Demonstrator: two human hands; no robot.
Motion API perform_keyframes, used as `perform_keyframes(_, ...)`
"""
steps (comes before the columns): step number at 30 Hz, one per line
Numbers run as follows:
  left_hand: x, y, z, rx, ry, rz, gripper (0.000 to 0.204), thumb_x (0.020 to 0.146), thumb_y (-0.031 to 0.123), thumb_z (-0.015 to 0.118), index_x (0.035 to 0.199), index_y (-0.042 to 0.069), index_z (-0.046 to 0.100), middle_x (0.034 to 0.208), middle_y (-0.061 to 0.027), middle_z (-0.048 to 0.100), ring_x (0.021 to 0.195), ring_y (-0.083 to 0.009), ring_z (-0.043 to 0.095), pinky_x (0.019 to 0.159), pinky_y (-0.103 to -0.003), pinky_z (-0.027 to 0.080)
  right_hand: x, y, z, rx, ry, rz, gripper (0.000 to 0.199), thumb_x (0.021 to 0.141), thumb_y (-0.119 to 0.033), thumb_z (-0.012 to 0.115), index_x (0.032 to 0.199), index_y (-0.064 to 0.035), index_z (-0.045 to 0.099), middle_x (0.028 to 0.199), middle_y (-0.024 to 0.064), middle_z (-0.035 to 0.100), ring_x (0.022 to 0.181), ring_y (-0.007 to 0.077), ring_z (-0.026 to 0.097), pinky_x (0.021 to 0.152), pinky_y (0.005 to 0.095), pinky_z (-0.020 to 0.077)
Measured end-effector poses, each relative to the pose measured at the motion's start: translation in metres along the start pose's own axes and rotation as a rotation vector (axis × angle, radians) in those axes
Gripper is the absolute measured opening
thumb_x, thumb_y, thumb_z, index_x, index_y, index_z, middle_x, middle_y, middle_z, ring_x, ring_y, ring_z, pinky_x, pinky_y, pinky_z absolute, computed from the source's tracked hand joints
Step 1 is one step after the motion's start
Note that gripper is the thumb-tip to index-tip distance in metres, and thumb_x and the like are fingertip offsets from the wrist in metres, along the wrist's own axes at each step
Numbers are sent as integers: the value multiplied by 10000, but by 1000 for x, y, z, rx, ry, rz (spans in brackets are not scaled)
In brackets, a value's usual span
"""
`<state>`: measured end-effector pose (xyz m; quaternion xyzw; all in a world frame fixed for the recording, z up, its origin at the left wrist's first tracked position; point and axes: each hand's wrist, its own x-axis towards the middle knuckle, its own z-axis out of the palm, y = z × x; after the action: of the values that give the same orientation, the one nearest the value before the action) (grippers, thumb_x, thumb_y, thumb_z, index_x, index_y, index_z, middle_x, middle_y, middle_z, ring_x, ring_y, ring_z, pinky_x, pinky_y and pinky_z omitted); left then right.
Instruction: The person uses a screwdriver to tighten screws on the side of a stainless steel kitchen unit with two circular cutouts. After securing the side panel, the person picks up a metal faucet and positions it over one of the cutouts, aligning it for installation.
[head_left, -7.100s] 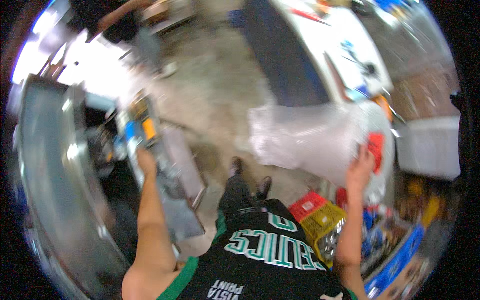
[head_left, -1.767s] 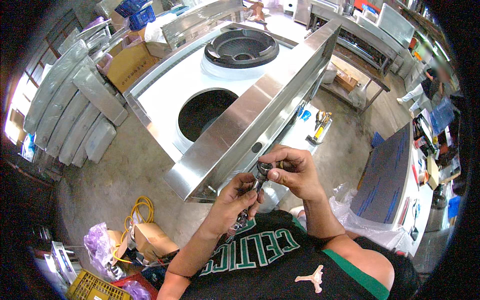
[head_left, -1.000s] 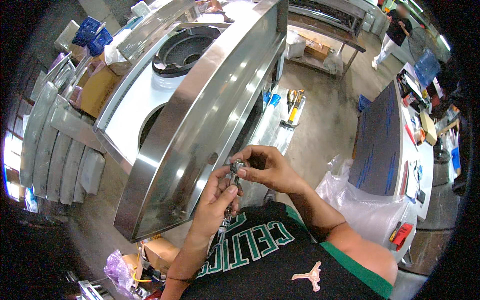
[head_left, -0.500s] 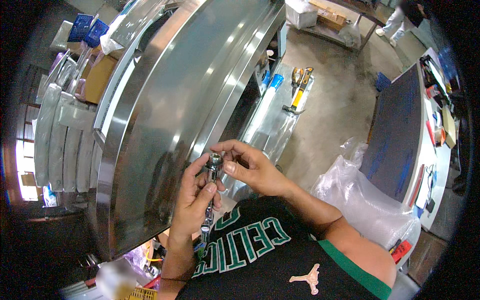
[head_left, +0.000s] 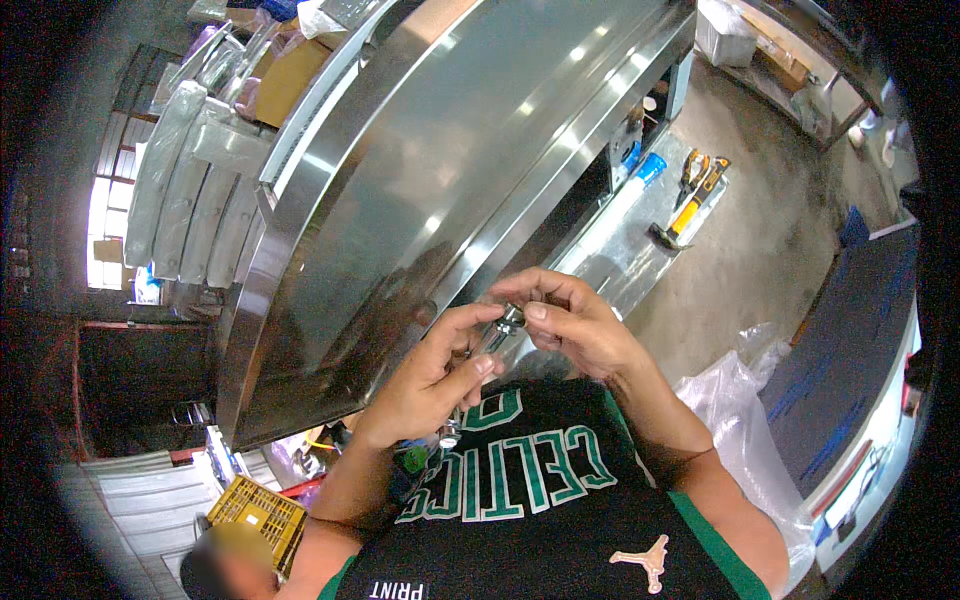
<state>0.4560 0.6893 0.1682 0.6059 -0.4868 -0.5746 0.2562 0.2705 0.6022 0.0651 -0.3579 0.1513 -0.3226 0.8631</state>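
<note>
A shiny chrome tubular fitting is held in front of my chest, tilted with its upper end to the right. My left hand wraps round its stem, and the fitting's lower end shows below the palm. At the top is a wider round collar, which the thumb and fingers of my right hand pinch. My fingers hide part of the stem. Directly beyond both hands stands a large stainless steel counter with a raised rim.
On a low metal shelf lie a hammer, pliers and a blue-ended tube. Bubble wrap and a dark-topped table stand to the right. A yellow crate and another person are at lower left.
My view has turned, so the counter and tools sit further right. The fitting has tilted rightward, and my right thumb and fingers have closed on its collar.
</note>
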Motion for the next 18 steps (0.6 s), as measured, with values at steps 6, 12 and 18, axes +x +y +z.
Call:
perform_keyframes(6,-9,6,-9,131,-28,36,530,1000,85,588,1476,57,358,1007,-90,639,817,-145,612,702,-284,517,10,-4,-8,-164,-97,24,311,906,-216,773,1147,-38,689,1022,27,694,945,106,616,864,283,500)
perform_keyframes(12,-6,3,-4,250,8,65,693,976,46,592,1573,70,243,944,-101,701,721,-124,610,647,-281,498,6,-6,-12,-420,-260,-115,370,910,-254,769,1181,-41,635,1033,30,665,955,116,589,829,298,506)
perform_keyframes(18,-3,-24,-1,145,-90,29,692,962,42,618,1545,59,246,938,-102,703,682,-107,586,595,-256,477,-34,0,-1,-523,-142,-224,324,952,-195,714,1202,-19,607,1002,28,603,950,109,532,832,285,461)
